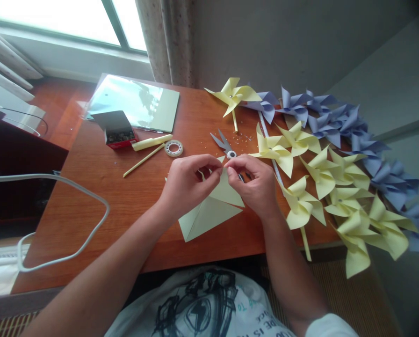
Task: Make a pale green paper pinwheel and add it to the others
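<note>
A pale yellow-green paper square (209,217), creased and slit along its diagonals, lies on the table under my hands. Above its far part, my left hand (195,180) is closed, thumb and forefinger pinched together. My right hand (252,180) meets it there in a similar pinch, fingertips almost touching. What the fingertips hold is too small or too hidden to make out; paper shows between and behind them. Just beyond my hands lie scissors (224,144) with their blades spread, the handles partly covered by my right hand.
Yellow pinwheels (300,203) and purple pinwheels (357,124) crowd the right side. A red box (120,140) of small dark pieces, a tape roll (173,148), a rolled yellow paper stick (144,160) and a glossy sheet pack (135,100) lie left. A white cable (106,206) loops over the left edge.
</note>
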`<state>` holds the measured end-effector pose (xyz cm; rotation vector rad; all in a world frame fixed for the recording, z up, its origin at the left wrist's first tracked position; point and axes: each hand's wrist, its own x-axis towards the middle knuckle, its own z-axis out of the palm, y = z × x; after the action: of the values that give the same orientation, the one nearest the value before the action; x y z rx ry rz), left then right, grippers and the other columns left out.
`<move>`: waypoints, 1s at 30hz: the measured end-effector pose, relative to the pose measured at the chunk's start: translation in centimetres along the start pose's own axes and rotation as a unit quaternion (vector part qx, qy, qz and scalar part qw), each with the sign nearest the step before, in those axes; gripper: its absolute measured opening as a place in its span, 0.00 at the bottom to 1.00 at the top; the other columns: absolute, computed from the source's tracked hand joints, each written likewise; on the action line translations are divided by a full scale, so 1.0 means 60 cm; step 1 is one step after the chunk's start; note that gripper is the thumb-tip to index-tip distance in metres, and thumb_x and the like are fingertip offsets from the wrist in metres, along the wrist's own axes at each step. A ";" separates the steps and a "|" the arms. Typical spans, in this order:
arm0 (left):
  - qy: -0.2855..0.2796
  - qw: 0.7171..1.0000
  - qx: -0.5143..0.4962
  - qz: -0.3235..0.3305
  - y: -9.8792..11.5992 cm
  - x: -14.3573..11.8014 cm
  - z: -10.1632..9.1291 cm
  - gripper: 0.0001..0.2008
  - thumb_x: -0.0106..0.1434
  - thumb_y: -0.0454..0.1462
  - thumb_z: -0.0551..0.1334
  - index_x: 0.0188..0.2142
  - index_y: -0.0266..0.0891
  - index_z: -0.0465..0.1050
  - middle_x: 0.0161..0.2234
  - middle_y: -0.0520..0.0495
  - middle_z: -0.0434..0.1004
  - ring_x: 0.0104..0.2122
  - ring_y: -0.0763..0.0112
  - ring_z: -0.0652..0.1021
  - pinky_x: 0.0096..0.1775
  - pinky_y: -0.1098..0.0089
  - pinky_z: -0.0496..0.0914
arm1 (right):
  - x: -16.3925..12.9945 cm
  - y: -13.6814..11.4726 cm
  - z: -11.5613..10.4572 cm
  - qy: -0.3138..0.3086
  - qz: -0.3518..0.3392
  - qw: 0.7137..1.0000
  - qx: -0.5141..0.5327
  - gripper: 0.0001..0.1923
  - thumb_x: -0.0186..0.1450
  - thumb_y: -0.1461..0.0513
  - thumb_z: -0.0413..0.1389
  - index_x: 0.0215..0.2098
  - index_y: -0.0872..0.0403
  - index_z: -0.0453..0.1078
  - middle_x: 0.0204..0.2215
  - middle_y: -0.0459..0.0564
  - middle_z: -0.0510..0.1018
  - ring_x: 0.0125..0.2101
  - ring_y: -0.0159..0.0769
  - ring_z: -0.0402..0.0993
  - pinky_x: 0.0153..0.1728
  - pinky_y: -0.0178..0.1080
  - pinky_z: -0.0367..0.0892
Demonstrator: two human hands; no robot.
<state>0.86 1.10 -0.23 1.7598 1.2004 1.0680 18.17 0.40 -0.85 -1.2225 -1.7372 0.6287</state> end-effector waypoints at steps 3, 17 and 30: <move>0.002 1.000 -0.011 -0.005 0.000 0.001 0.000 0.05 0.62 0.34 0.63 0.32 0.36 0.78 0.25 0.50 0.78 0.24 0.74 0.74 0.27 0.75 0.68 | -0.001 -0.002 -0.002 -0.010 0.021 0.999 0.034 0.05 0.67 0.64 0.58 0.36 0.49 0.76 0.33 0.46 0.80 0.35 0.36 0.78 0.37 0.39 0.74; -0.005 1.000 -0.006 -0.002 -0.003 0.000 0.000 0.04 0.62 0.34 0.64 0.33 0.37 0.77 0.25 0.50 0.78 0.25 0.74 0.74 0.27 0.75 0.68 | -0.001 -0.002 -0.002 -0.010 0.010 1.000 0.022 0.03 0.68 0.62 0.59 0.35 0.49 0.75 0.32 0.45 0.80 0.34 0.36 0.77 0.36 0.39 0.74; 0.031 0.996 0.073 0.044 -0.007 -0.004 0.002 0.04 0.61 0.33 0.63 0.32 0.39 0.78 0.27 0.49 0.79 0.26 0.72 0.75 0.29 0.72 0.69 | -0.005 0.003 0.006 0.017 -0.074 0.996 -0.052 0.05 0.68 0.64 0.58 0.36 0.47 0.74 0.32 0.47 0.80 0.32 0.37 0.76 0.37 0.42 0.74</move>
<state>0.77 0.99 -0.68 1.9188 1.2776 1.1184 17.94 0.23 -1.27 -1.1559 -1.8320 0.4317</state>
